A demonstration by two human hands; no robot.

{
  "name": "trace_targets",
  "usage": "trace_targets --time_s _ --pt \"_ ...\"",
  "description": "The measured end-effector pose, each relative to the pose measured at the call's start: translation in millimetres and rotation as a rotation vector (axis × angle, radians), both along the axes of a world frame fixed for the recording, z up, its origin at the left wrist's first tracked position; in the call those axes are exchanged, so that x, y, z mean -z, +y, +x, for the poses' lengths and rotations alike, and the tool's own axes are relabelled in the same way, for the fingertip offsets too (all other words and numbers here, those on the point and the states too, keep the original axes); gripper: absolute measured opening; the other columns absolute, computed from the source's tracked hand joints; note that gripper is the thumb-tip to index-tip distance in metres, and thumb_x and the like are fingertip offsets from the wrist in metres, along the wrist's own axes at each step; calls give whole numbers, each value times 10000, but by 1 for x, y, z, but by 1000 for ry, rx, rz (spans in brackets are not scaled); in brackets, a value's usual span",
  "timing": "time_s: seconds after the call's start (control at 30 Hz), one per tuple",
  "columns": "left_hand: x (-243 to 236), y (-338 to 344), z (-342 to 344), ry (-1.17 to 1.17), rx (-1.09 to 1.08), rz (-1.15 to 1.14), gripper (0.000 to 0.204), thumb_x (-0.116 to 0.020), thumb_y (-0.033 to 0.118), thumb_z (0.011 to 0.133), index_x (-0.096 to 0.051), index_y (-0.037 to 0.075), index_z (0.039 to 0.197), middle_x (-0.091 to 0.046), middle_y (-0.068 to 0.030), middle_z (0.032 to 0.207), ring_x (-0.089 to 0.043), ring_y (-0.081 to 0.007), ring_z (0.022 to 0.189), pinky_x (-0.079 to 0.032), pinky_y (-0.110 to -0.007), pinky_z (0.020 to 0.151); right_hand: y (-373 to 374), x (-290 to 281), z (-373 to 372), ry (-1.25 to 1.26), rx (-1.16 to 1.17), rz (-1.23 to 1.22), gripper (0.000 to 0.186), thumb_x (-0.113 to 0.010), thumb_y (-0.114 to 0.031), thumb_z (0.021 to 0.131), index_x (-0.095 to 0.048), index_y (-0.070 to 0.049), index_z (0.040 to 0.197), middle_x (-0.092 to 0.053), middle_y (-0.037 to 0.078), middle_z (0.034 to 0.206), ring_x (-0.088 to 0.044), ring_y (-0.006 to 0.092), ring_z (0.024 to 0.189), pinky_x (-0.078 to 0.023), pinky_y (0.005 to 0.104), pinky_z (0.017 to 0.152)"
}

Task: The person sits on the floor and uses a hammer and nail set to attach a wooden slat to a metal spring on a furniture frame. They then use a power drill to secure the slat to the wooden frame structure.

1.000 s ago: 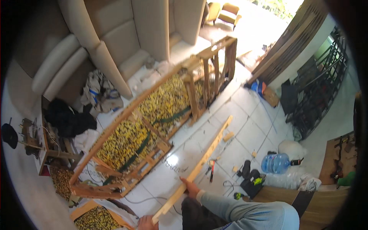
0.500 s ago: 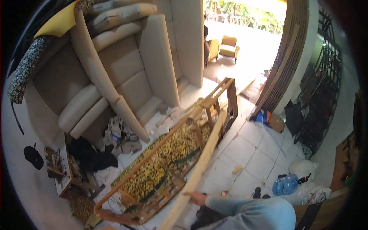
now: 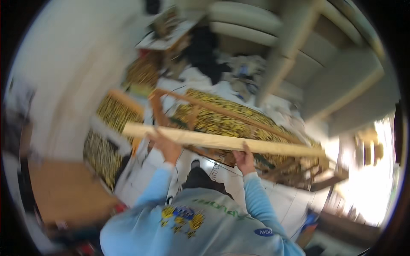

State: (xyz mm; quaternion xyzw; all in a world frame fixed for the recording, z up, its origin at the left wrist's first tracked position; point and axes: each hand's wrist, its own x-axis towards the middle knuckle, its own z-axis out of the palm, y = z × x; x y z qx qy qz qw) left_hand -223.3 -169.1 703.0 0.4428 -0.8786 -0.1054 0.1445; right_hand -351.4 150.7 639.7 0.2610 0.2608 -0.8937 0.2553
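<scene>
A long pale wooden plank [image 3: 205, 140] lies across my front, almost level, its right end slightly lower. My left hand [image 3: 166, 146] grips it toward its left end, with fingers along its near edge. Farther right, my right hand [image 3: 244, 159] holds the plank from the near side, the thumb over its edge and the other fingers partly hidden. Behind and beneath the plank lies a brown wooden furniture frame [image 3: 239, 112] with black-and-yellow speckled padding [image 3: 213, 121]; the plank hides part of it. The picture is smeared by motion.
Light sofas [image 3: 243, 19] stand tilted at the far right. More speckled padding [image 3: 102, 151] lies at my left, near a brown board [image 3: 68, 192]. Dark cloth [image 3: 207, 51] is heaped beside a small white table [image 3: 164, 40]. A bright doorway [image 3: 376, 170] opens at the right.
My view has turned left, and the plank now lies crosswise instead of pointing away. Both hands now show on it; earlier only one hand was visible at its near part.
</scene>
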Motion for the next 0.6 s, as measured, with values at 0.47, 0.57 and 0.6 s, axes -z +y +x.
trace_targets --time_s 0.47,0.57,0.6 --pt "74 -146 -135 939 -338 1538 510 -669 275 1057 -423 64 1450 -559 -168 1454 -640 -338 1287 -584 -546 1040 -85 37 -110 -9 -25 174 341 -764 -155 993 -648 6 1272 -721 145 1284 -706 297 1193 -620 428 1044" --pt "87 -179 -168 719 -361 1737 590 -638 269 1080 -364 34 1546 -553 -191 1495 -616 -374 1322 -530 -531 1116 -95 59 -124 -59 -1 246 311 -761 -170 996 -673 -13 1250 -737 128 1254 -727 285 1145 -649 407 971" --pt "95 -185 -173 706 -360 1759 597 -632 271 1084 -356 30 1555 -550 -194 1500 -614 -380 1324 -524 -529 1123 -98 66 -127 -73 -1 266 309 -759 -179 999 -676 -20 1251 -737 124 1257 -727 281 1146 -648 402 965"
